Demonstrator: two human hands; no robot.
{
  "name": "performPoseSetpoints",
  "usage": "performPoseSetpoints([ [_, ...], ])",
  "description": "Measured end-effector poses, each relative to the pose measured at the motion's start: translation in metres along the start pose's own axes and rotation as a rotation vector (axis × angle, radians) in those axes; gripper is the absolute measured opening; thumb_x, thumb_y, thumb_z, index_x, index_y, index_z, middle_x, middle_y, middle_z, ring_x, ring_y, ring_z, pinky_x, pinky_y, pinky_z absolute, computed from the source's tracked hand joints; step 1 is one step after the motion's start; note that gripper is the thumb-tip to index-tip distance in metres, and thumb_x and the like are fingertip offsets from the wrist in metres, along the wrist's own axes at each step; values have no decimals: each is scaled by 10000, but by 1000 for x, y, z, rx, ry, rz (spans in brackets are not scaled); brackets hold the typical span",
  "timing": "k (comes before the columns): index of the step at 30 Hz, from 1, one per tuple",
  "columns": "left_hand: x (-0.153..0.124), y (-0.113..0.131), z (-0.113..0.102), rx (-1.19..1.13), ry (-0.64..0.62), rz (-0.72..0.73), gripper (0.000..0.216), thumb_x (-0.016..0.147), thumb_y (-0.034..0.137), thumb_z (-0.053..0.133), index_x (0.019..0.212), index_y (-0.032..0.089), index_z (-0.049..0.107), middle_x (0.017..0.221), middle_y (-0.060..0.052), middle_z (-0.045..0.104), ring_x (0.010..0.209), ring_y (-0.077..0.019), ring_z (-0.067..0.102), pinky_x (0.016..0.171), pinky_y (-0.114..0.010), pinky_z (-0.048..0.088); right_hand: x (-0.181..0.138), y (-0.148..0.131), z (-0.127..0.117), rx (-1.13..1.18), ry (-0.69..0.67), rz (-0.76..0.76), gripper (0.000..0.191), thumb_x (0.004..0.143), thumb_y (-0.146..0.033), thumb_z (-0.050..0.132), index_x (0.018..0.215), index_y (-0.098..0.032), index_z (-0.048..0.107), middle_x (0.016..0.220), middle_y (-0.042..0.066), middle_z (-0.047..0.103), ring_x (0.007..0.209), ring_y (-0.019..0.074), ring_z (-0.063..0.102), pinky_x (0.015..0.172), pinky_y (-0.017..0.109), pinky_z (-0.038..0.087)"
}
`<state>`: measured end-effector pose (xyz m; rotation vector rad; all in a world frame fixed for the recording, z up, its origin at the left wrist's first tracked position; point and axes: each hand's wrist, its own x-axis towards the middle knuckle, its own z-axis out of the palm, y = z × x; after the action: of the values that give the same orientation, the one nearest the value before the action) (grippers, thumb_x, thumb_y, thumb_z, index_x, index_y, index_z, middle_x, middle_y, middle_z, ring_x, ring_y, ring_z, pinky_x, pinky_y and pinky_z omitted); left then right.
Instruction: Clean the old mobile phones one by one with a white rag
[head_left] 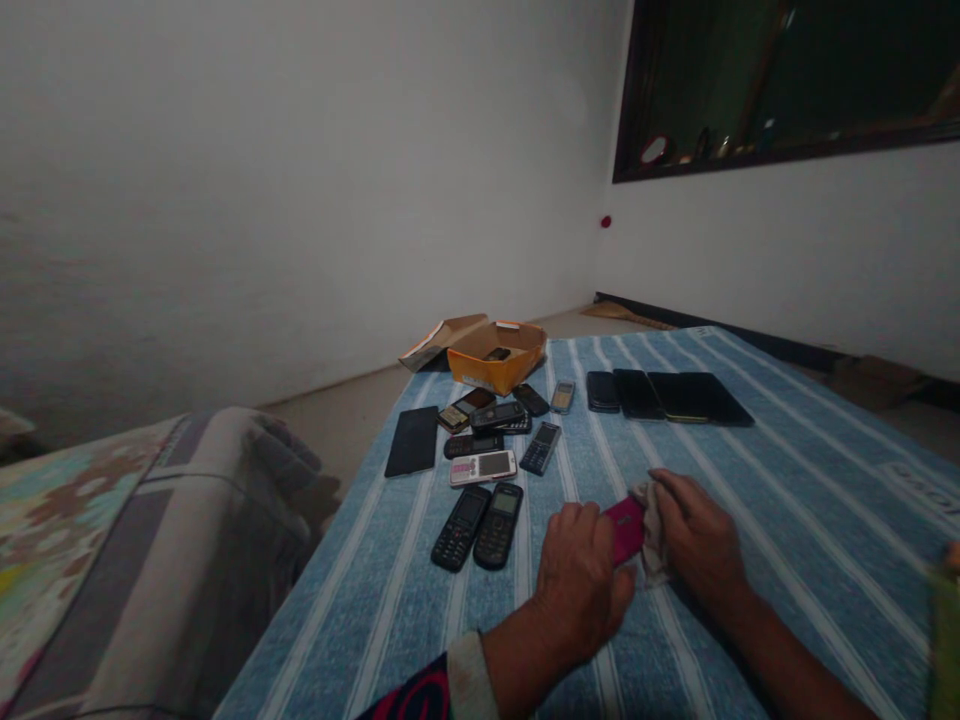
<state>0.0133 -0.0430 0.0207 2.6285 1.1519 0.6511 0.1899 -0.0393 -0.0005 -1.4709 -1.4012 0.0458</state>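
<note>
Phone [625, 532], pink, lower frame right of centre, pinched in left hand [579, 575]; right hand [696, 535] pinching cloth [654, 535] against it
Upper edge slopes up rightward; ends covered, long axis unclear

magenta phone [626, 528] | flat slab, small mark on visible face | held aslant, left end hidden within left hand's fingers [601, 540], right end projecting beyond them || cloth [654, 535] | greyish-white, crumpled | pinched by right hand's fingers [673, 495], bunched against phone's right end, drooping below fingertips
</note>
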Motion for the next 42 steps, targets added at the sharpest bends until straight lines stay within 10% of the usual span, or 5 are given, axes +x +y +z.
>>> performPoseSetpoints([
  [11, -4, 19, 1, -684, -90, -291, 441, 727, 225, 682, 1120, 180, 486, 863, -28, 675, 768, -206, 634, 686, -294, 462, -11, -43, 1, 238, -76, 378, 369, 847, -435, 536, 1067, -185, 695, 1043, 102, 727, 908, 244, 695, 823, 363, 555],
  [23, 14, -16, -5, -543, 94, -268, 159, 703, 56, 486, 606, 178, 514, 626, 15, 546, 625, -132, 520, 613, -236, 367, -15, -59, -2, 795, -280, 700, 519, 756, -506, 704, 1125, -151, 620, 754, 39, 691, 587, 170, 627, 539, 278, 496],
  [30, 16, -17, -7, -783, 150, -360, 106, 741, 153, 546, 646, 172, 590, 620, 17, 574, 589, -129, 529, 574, -227, 401, -17, -51, 0, 732, -396, 574, 368, 786, -467, 678, 998, -166, 674, 839, 41, 680, 667, 161, 622, 590, 270, 488],
  [42, 15, -13, -9, -656, 336, -99, 163, 678, 68, 491, 725, 194, 583, 812, -39, 640, 789, -172, 596, 752, -284, 474, -11, -55, -5, 494, -376, 280, 194, 844, -355, 567, 816, -207, 689, 807, 21, 628, 755, 179, 607, 723, 326, 489],
])
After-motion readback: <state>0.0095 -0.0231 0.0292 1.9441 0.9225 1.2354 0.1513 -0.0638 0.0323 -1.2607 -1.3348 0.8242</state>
